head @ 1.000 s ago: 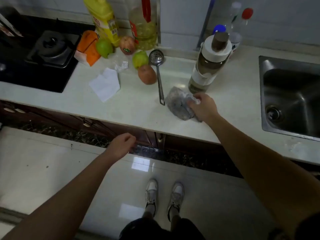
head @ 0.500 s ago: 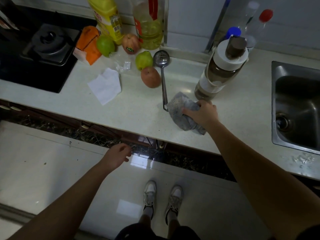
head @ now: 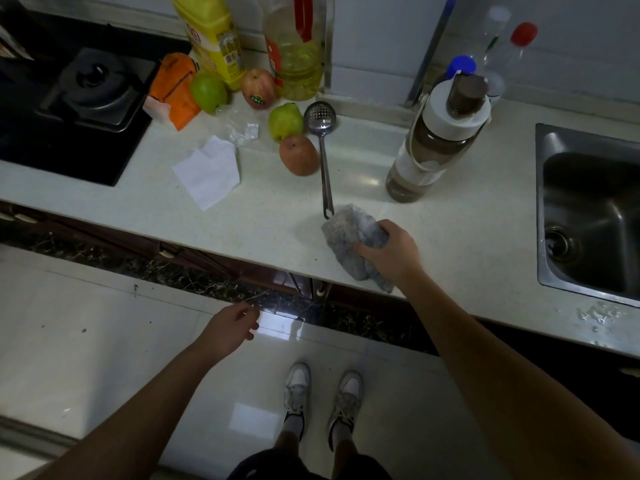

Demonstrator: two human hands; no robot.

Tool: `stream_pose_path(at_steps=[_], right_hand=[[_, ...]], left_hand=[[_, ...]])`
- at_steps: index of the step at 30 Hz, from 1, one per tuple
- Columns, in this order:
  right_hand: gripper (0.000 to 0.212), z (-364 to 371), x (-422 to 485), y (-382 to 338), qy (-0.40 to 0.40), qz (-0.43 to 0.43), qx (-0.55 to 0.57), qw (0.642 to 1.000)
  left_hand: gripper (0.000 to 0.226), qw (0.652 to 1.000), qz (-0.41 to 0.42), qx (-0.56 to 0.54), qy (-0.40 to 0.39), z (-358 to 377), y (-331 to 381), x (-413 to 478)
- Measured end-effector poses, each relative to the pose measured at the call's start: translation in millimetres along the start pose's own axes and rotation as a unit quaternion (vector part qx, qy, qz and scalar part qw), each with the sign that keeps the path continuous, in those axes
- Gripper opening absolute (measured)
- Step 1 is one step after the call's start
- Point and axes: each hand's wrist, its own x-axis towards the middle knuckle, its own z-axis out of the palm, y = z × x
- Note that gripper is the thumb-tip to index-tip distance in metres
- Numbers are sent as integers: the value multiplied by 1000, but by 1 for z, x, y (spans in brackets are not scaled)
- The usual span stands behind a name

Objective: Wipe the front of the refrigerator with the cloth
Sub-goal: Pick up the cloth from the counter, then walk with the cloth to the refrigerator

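A crumpled grey cloth [head: 348,233] sits at the front edge of the pale countertop [head: 263,220], and my right hand [head: 391,249] grips it from the right, with one corner of the cloth hanging over the edge. My left hand [head: 230,329] hovers over the floor below the counter, fingers loosely curled and holding nothing. No refrigerator shows in this view.
A slotted spoon [head: 323,150] lies just behind the cloth. Apples and pears [head: 298,154], a white tissue [head: 209,171], oil bottles [head: 294,46] and a brown bottle [head: 436,140] stand on the counter. A stove [head: 69,102] is at left, a steel sink [head: 592,216] at right.
My right hand has closed on the cloth and drawn it toward the counter's front edge. My left hand has dropped lower, away from the cabinet.
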Motion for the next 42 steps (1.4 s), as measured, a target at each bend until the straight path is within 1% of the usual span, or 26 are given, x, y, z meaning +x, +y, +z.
stream_pose_path(at_steps=[5, 7, 9, 11, 13, 15, 17, 19, 20, 24, 27, 29, 31, 33, 37, 39, 42], right_hand=[[29, 5, -66, 1, -1, -18, 56, 998], [30, 12, -95, 5, -10, -10, 62, 998], [37, 25, -125, 12, -26, 18, 66, 997], [41, 43, -151, 22, -52, 46, 61, 996], [41, 64, -175, 30, -96, 68, 42, 992], [43, 82, -193, 30, -152, 62, 5, 986], [39, 99, -208, 13, -231, 41, -33, 972], [21, 117, -221, -12, -307, 3, -66, 949], [20, 127, -227, -23, -328, -19, -73, 942], [33, 170, -240, -67, -367, -108, -79, 920], [34, 203, -242, -105, -393, -156, -115, 899], [33, 223, -242, -129, -396, -175, -131, 892], [32, 243, -242, -149, -393, -180, -138, 891], [29, 263, -243, -169, -384, -182, -137, 895], [26, 302, -243, -214, -375, -177, -105, 904], [26, 322, -239, -236, -380, -175, -103, 902], [24, 355, -229, -271, -405, -167, -103, 893]], left_hand=[[23, 1000, -13, 0, -10, 4, -26, -28], [23, 1000, -24, -3, -9, 7, -44, -44], [23, 999, -42, -17, -4, 12, -70, -59], [25, 998, -61, -31, 16, 18, -97, -78], [26, 993, -93, -59, 47, 26, -128, -103], [25, 983, -129, -105, 76, 38, -158, -130], [24, 966, -169, -162, 105, 50, -191, -159], [22, 943, -202, -221, 148, 63, -222, -188], [21, 929, -218, -249, 167, 70, -236, -202], [23, 880, -279, -324, 206, 92, -291, -251], [23, 842, -318, -371, 230, 101, -325, -273], [22, 817, -329, -402, 249, 101, -344, -280], [23, 804, -333, -421, 257, 90, -358, -282], [23, 802, -333, -424, 257, 69, -370, -280], [24, 827, -303, -401, 251, 1, -386, -261], [26, 837, -288, -389, 255, -38, -394, -249], [25, 834, -267, -403, 266, -95, -403, -230]])
